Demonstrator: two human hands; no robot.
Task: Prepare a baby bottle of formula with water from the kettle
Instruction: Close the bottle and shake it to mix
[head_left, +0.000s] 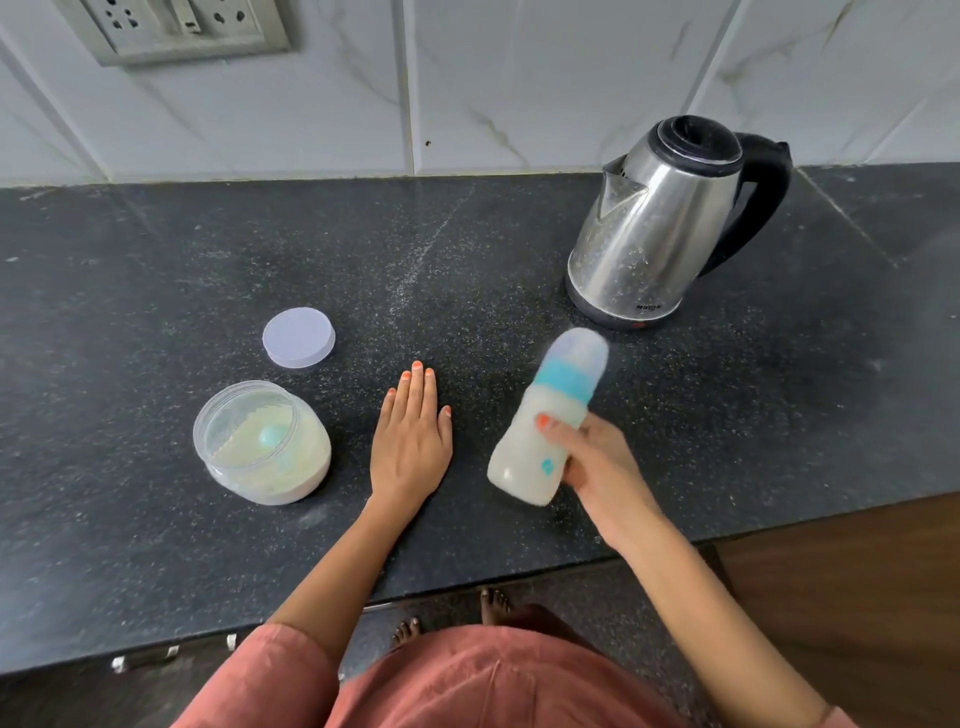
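Observation:
My right hand (597, 462) grips a baby bottle (545, 415) with a teal collar and clear cap. The bottle is full of white milky liquid, tilted and motion-blurred above the counter. My left hand (413, 441) lies flat on the black granite counter (156, 260), fingers straight, holding nothing. A steel kettle (660, 223) with a black lid and handle stands at the back right, lid closed. To the left stands an open clear jar of formula powder (262, 441) with a teal scoop inside. Its pale lid (298, 338) lies on the counter behind it.
A tiled wall (519, 78) with a socket plate (176, 26) rises behind the counter. The counter's front edge runs below my arms, with my bare feet on the floor beneath. A brown wooden surface (857, 597) sits at the lower right.

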